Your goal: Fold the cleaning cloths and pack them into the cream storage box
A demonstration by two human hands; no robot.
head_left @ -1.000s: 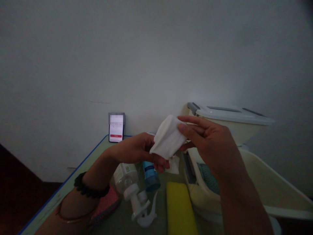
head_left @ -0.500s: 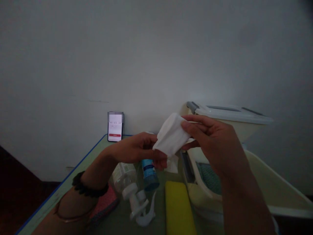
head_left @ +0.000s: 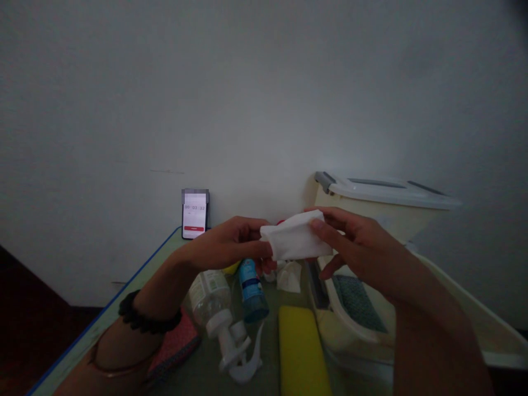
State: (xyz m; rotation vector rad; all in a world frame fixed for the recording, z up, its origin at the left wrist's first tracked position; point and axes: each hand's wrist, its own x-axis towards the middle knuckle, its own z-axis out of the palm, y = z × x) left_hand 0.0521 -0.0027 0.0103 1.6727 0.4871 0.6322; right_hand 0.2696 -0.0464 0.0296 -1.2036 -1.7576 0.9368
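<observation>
A small folded white cloth [head_left: 292,236] is stretched between my two hands above the table. My left hand [head_left: 235,242] pinches its left end, thumb in front and fingers behind. At the other end, my right hand [head_left: 350,236] grips the cloth between thumb and fingers. Below my left hand lie a clear pump bottle [head_left: 210,300] with a white head and a blue bottle [head_left: 252,294]. A crumpled white piece [head_left: 289,276], perhaps tissue or cloth, sits just under the held cloth.
A cream storage bin [head_left: 350,335] with its lid [head_left: 388,192] raised stands at the right, a green-grey cloth [head_left: 358,302] inside. A yellow block [head_left: 303,349], a red cloth [head_left: 177,341] and a propped phone [head_left: 194,217] are on the green table [head_left: 150,275] by the wall.
The white cloth has turned from a slant to nearly level and sits slightly lower. My right hand has shifted a little down and right; both hands keep hold of the cloth.
</observation>
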